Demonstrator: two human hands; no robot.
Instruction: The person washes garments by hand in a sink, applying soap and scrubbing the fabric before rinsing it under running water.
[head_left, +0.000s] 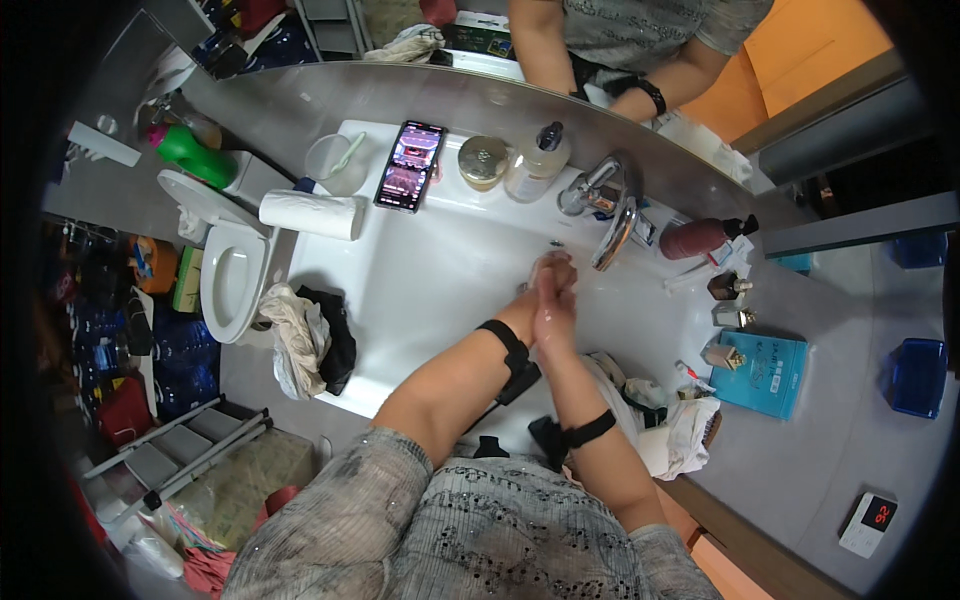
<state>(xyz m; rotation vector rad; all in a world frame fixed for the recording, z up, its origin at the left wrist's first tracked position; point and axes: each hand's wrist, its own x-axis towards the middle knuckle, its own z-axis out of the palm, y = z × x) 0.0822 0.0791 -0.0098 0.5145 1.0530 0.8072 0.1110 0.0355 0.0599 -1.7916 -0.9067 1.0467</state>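
Observation:
My left hand (546, 274) and my right hand (556, 315) are pressed together, wet, over the basin of a white sink (420, 300). Which fingers overlap is partly blurred. Both forearms wear black straps with small devices. Just beyond and to the right of the hands stands a chrome faucet (616, 232). Behind the basin are a clear pump bottle (536, 169), a jar with a gold lid (482, 161) and a smartphone (410, 166) with a lit screen. A paper towel roll (311, 214) lies on the sink's left rim, near a clear plastic cup (334, 166).
A dark red pump bottle (697, 238), small bottles and a turquoise box (761, 375) stand at the right. Crumpled cloths (296, 341) hang over the sink's left edge. Beyond are a toilet (234, 281) and a folding step ladder (180, 446). A mirror runs behind the sink.

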